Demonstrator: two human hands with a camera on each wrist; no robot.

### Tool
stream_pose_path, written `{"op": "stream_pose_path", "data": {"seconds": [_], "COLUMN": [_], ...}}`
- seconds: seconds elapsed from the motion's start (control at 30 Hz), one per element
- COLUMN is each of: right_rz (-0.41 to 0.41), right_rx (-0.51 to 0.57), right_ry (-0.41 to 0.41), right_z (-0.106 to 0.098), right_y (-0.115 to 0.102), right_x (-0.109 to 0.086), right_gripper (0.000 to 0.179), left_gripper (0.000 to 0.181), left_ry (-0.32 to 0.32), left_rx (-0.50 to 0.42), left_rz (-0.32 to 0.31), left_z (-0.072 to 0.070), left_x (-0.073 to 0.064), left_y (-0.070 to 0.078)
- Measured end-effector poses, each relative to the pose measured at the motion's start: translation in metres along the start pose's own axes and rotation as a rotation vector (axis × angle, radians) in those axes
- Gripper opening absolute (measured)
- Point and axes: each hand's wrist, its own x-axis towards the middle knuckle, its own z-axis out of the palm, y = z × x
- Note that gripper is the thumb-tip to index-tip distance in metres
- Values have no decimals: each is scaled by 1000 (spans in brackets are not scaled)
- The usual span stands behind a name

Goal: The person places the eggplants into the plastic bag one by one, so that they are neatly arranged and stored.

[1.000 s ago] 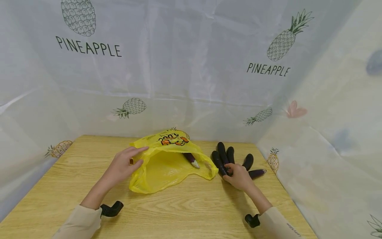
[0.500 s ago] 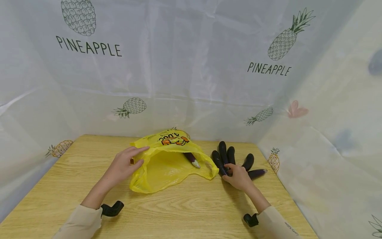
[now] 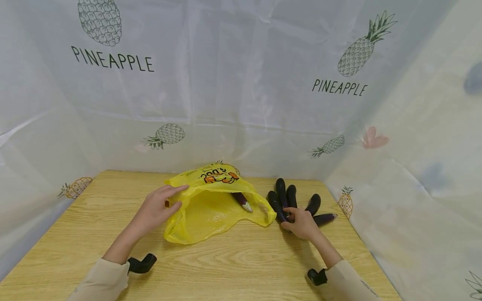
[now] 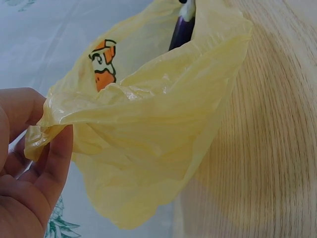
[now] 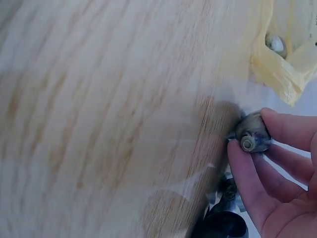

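Observation:
At its left edge, a yellow plastic bag (image 3: 211,211) is pinched between the thumb and fingers of my left hand (image 3: 156,207). The bag lies on its side, mouth gaping toward me, with an orange-and-black print on top. Inside it rests an eggplant (image 3: 241,202), its pale stem end facing the opening. To the right, my right hand (image 3: 302,223) pinches the stem end of a dark eggplant (image 5: 253,133), seen best in the right wrist view. Several more eggplants (image 3: 280,191) fan out around that hand, one (image 3: 325,218) pointing right; my fingers partly hide the group.
Everything lies on a wood-grain table (image 3: 211,267). A pale sheet (image 3: 241,100) with pineapple prints hangs behind it and along both sides. Black camera mounts (image 3: 141,264) stick out from both wrists, close above the tabletop.

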Motion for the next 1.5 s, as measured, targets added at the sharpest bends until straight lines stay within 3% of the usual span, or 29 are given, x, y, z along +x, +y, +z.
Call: {"op": "stream_pose_path", "data": {"seconds": [0.4,0.8,1.17,1.33,1.5], "right_rz": [-6,-163,-281,-279,-329], "right_rx": [64,42,92,106,111], "right_ry": [4,16,-58,-109,-136], "right_z": [-17,-43,-33,-29,-23], "right_y": [-5,-33,-54,-61,-64], "right_x": [-11,-15,-24,-24,-23], "right_gripper": [53,51,52,53,51], "left_gripper": [55,56,55,55,55], "left_ry": [7,8,-1,5,7], "left_rx": [1,1,-6,-8,-12], "left_rz": [16,23,22,25,32], "left_z": [1,3,3,3,3], "left_x": [0,0,0,-1,-1], "left_y": [2,0,3,3,3]}}
